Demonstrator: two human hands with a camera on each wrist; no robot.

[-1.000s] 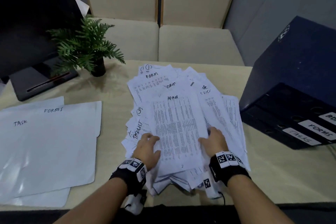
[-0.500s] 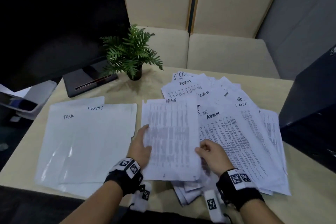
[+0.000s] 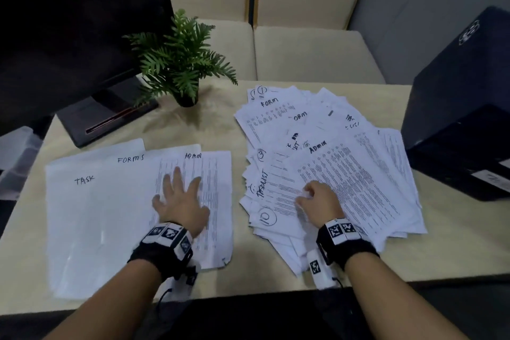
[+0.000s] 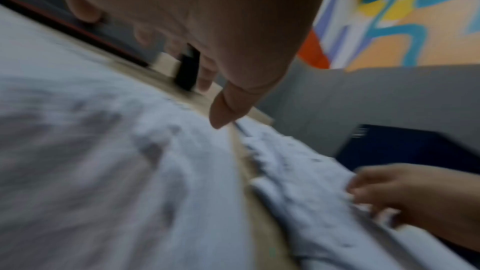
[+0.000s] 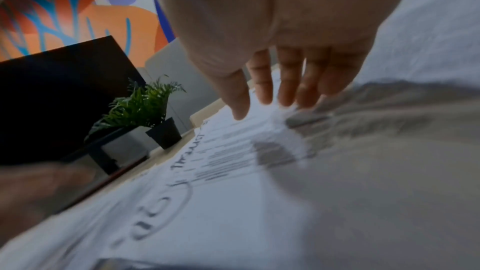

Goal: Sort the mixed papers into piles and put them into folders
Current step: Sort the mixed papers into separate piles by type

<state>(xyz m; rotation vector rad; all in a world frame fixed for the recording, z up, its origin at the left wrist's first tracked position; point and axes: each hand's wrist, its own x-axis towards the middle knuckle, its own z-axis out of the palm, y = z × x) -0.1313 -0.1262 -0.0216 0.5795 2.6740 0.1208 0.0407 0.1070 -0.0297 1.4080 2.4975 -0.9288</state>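
Admin sheet [image 3: 218,188] lies flat on the folders [image 3: 96,215], left of the mixed pile [image 3: 372,174] — left hand [image 3: 179,201] spread flat, pressing it. Square its edges w/ the folder. Right hand [image 3: 320,201] touches the pile; pinching or not, can't tell. Table [image 3: 238,157] shows between stacks — sliding room; box [image 3: 469,91] crowds the right.

A fanned pile of mixed papers [image 3: 339,174] lies at 2 o'clock. One ADMIN sheet [image 3: 215,174] lies flat at 10 o'clock, overlapping the white folders [image 3: 91,215].

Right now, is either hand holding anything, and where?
Left hand presses flat on the Admin sheet, gripping nothing. Right hand touches the paper pile; grip unclear.
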